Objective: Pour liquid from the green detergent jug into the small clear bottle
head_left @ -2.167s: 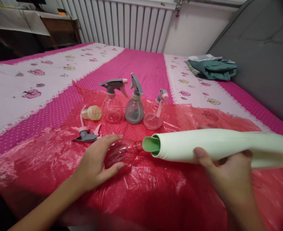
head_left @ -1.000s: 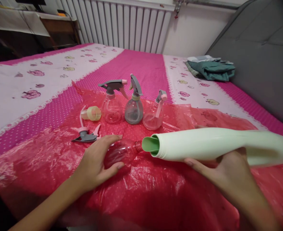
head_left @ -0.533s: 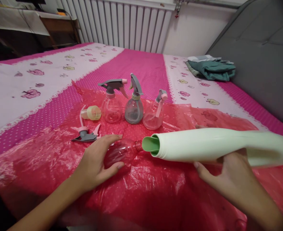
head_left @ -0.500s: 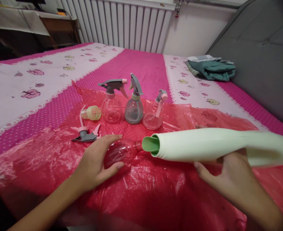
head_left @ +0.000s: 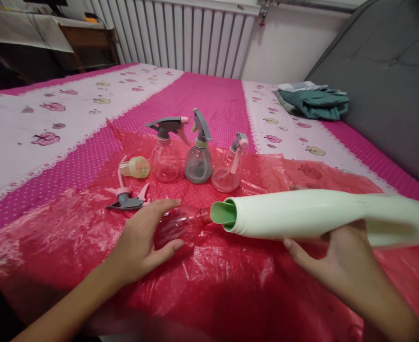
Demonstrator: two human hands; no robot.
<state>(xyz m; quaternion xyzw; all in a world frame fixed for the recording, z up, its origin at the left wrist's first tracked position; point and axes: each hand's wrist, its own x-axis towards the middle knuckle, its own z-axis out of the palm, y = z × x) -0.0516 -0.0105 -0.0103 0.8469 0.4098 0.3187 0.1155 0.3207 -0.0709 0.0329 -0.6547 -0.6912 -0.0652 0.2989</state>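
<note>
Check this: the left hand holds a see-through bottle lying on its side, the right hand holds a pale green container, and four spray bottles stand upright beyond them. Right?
Not quite: the head view shows three spray bottles standing upright, not four. The rest holds: left hand on the see-through bottle, right hand on the pale green container.

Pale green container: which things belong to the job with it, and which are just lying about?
In use, it seems:
left hand, around the clear bottle
right hand, on the pale green container
red plastic sheet, underneath
loose spray head, probably

Just there, I'd say:
three standing spray bottles
yellow-and-clear piece
folded cloth
</note>
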